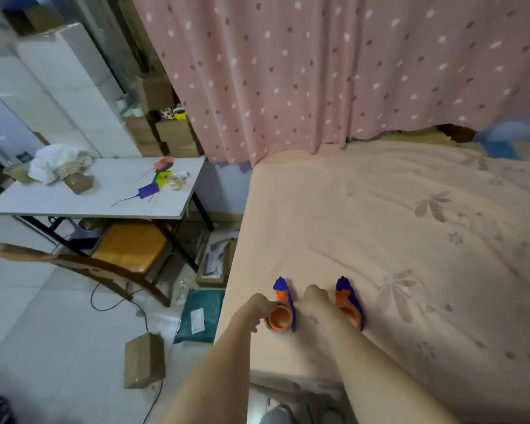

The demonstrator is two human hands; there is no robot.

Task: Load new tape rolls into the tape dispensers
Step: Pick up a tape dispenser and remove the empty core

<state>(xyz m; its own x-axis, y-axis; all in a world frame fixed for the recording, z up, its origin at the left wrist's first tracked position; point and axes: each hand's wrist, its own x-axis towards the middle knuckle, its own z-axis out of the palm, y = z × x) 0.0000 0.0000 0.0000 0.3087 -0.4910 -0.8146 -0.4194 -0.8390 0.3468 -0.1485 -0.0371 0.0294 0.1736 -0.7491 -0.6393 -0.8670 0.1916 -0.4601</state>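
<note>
Two bare forearms reach forward from the bottom edge over the near corner of a bed covered with a peach cotton sheet printed with grey leaf shapes [380, 209]. The left hand [259, 307] is curled around the near side of the left blue-and-orange plastic tape dispenser [283, 307], fingers closed on the orange round hub and the roll of clear tape that sits on it. The right hand [315, 301] lies between the two dispensers, knuckles up and fingers bent downward; whether it grips anything cannot be told. Just beside it to the right stands the second blue-and-orange plastic tape dispenser [349, 304], resting on the sheet with its blue nose pointing away. On the tiled floor to the left lie a brown cardboard box [144, 359] and a dark green mailing bag [199, 316]. Farther off, a wooden chair with an orange seat [129, 246] is pushed under a white folding table [74, 200] that carries a crumpled white cloth [57, 162] and small coloured items. At the back hangs a pink curtain with white and dark spots [318, 71].
</note>
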